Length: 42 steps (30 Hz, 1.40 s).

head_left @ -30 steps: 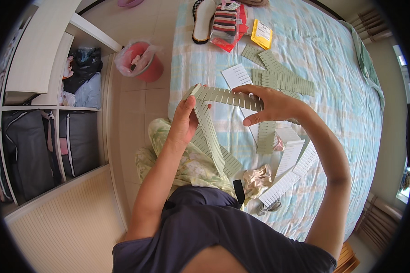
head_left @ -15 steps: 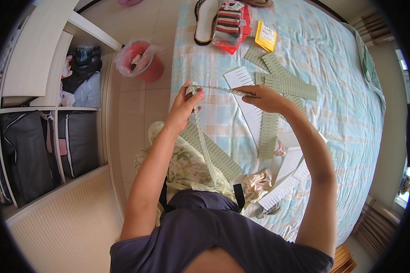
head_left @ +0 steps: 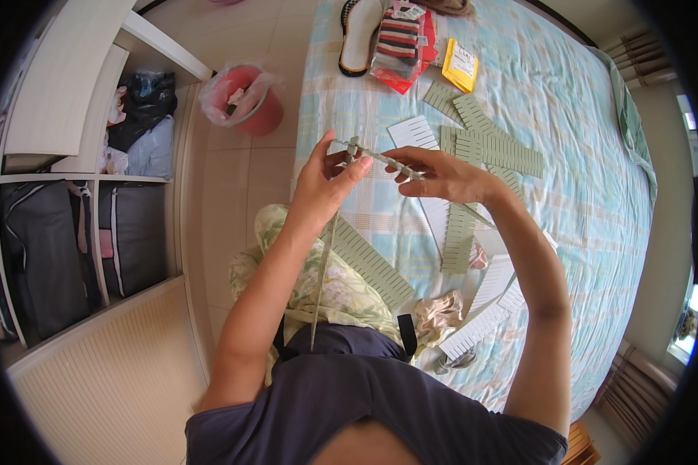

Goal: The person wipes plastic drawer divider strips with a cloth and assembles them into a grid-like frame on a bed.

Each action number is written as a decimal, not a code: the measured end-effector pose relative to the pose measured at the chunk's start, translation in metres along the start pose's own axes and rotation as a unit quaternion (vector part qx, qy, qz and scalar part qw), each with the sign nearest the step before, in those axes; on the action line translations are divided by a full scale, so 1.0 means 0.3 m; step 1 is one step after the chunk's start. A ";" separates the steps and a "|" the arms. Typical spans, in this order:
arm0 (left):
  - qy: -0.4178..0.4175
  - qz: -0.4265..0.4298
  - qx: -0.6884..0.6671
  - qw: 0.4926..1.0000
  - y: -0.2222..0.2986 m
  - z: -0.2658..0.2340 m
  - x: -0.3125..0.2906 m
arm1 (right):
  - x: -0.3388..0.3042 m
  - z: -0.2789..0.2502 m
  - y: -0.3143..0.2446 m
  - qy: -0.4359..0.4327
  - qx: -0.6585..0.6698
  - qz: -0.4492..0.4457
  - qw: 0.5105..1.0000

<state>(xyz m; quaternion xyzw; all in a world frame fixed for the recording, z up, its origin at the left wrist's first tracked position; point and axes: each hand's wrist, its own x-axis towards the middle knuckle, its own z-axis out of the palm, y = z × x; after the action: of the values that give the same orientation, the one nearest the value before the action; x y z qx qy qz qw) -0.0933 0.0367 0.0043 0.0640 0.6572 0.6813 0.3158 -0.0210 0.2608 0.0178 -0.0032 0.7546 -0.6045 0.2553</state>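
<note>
My left hand is closed on a pale green slotted divider strip, which hangs edge-on down toward my lap. Another green divider strip crosses it at the fingertips and runs over to my right hand. That hand's fingers are bent around the strip's other end. Whether the two strips are locked at their slots is too small to tell. Below my hands, a wide green slotted strip lies by my patterned trousers. More green slotted strips overlap on the bed to the right, with a white slotted strip beside them.
The checked bedspread also bears white slotted pieces, a crumpled beige cloth, a yellow packet, a striped packaged item and an insole. A pink bin and an open cabinet stand left.
My hands have come closer together, the left moving rightward with its strip. The hanging strip has swung left and turned edge-on. The right hand's fingers have shifted along the crossing strip.
</note>
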 end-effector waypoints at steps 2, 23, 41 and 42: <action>-0.004 0.048 -0.026 0.999 -0.013 0.001 -0.033 | 0.010 0.039 -0.067 0.028 0.038 -0.034 0.998; -0.094 0.122 -0.069 0.986 0.057 -0.037 -0.248 | -0.087 0.206 -0.245 0.159 -0.113 -0.189 0.962; -0.128 0.159 -0.056 0.977 0.084 -0.048 -0.289 | -0.132 0.178 -0.255 0.284 -0.127 -0.147 0.939; -0.130 0.161 -0.047 0.977 0.088 -0.045 -0.292 | -0.132 0.175 -0.256 0.290 -0.136 -0.148 0.936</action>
<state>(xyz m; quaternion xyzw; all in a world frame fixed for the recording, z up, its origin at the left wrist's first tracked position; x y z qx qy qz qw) -0.0398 -0.0184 0.0560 0.2422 0.5587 0.7392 0.2876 0.0104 0.2048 0.0957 0.0259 0.8619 -0.5015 -0.0698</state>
